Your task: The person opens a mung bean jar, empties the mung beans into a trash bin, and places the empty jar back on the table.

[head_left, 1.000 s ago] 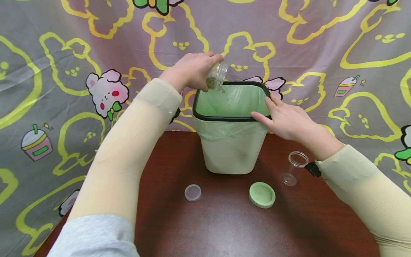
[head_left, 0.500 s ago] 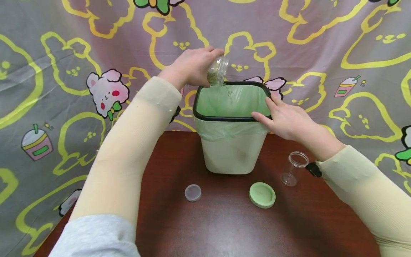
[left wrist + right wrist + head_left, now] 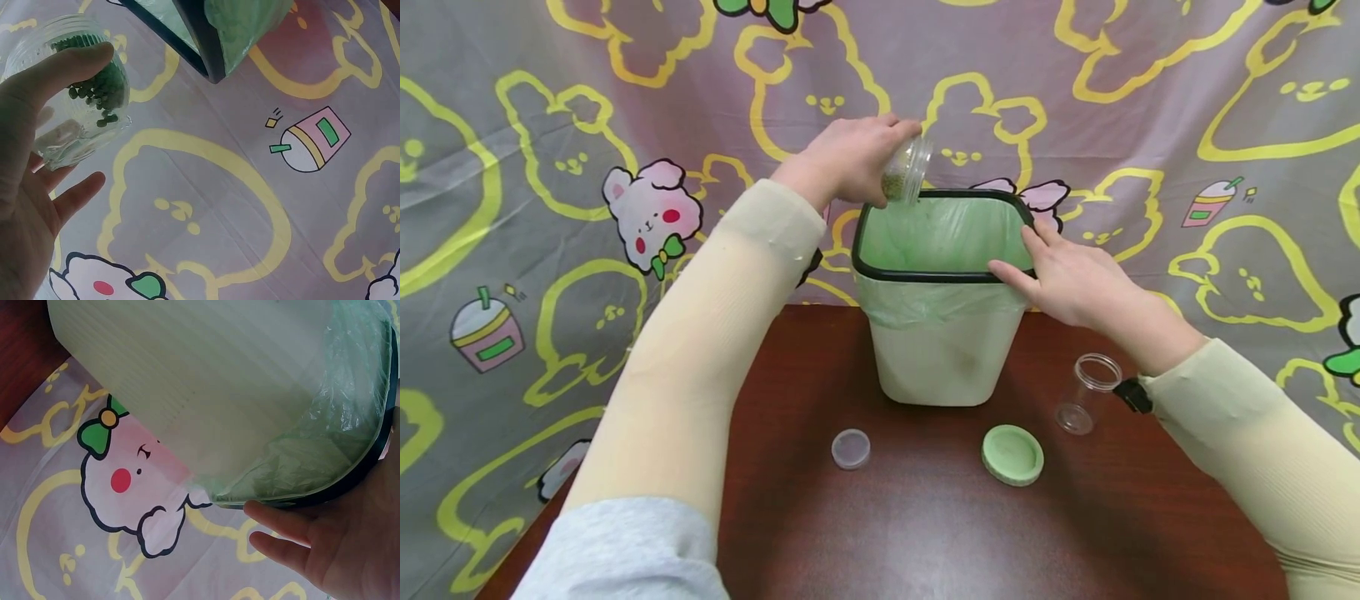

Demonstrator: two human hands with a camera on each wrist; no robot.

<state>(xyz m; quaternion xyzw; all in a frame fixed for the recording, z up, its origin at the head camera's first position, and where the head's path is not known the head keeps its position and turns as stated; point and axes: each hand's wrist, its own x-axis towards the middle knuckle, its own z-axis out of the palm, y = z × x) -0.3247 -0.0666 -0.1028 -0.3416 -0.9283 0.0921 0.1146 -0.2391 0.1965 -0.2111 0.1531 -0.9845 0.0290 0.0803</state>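
My left hand [image 3: 857, 158] holds a clear plastic jar [image 3: 913, 167] tilted on its side, its mouth over the left part of the trash can's opening. Small green beans [image 3: 103, 94] lie inside the jar in the left wrist view; they look like mung beans. The trash can [image 3: 943, 358] is off-white, with a black rim and a pale green liner bag [image 3: 958, 233]. On the rim's front right corner rests my right hand [image 3: 1075, 279], its thumb on the front edge and fingers [image 3: 278, 520] fairly straight along the right side. The can's bottom is hidden.
On the dark wooden table [image 3: 917, 533] lie a small translucent lid [image 3: 851, 449] and a green lid [image 3: 1012, 455]. A clear jar [image 3: 1086, 396] stands at the right, close to my right wrist. A patterned curtain [image 3: 700, 100] hangs behind the can.
Beans were dropping from the jar into the can in the earlier frames; now hardly any show in the air. The jar rose slightly, then dipped a little. My right hand has stayed put.
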